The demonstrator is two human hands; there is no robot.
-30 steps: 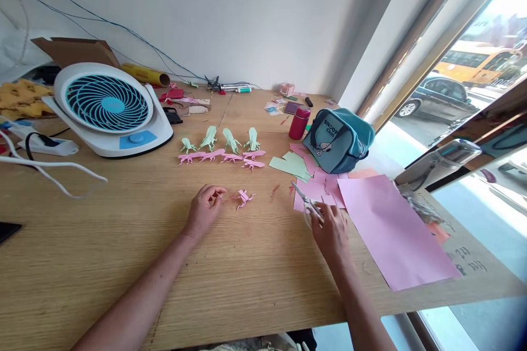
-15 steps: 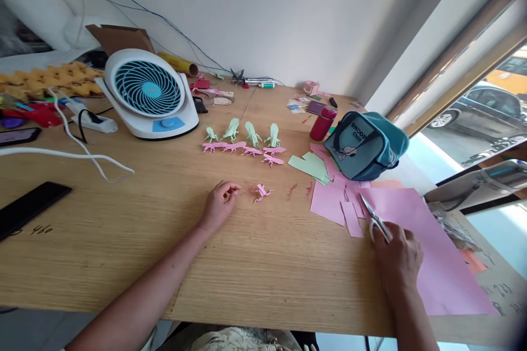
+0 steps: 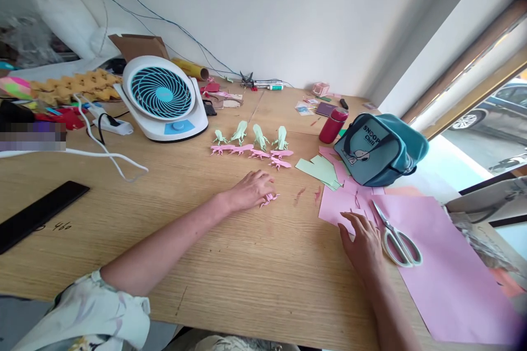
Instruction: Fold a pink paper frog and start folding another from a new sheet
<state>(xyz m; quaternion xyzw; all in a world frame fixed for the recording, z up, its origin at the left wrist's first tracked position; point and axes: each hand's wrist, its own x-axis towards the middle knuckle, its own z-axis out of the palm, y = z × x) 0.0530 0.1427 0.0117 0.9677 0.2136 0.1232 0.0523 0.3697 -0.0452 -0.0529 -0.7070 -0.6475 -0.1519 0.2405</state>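
Observation:
My left hand (image 3: 252,190) lies over a small pink folded paper figure (image 3: 270,199) on the wooden table (image 3: 164,219); its fingers curl onto the figure, which sticks out at the fingertips. My right hand (image 3: 362,241) rests open and flat on the pink paper scraps (image 3: 335,205), fingers spread. White-handled scissors (image 3: 396,236) lie loose on the large pink sheet (image 3: 448,269), just right of that hand. Beyond my left hand stand rows of green folded figures (image 3: 251,136) and pink folded figures (image 3: 251,152).
A white and blue desk fan (image 3: 164,98) stands at the back left, with a white cable (image 3: 82,153) trailing and a black flat device (image 3: 39,214) at the left. A teal bag (image 3: 381,148), a red bottle (image 3: 332,125) and green paper pieces (image 3: 317,169) sit at the right.
My right hand has let go of the scissors, which now lie on the pink sheet, and moved left onto the scraps. My left hand has reached forward onto the pink figure.

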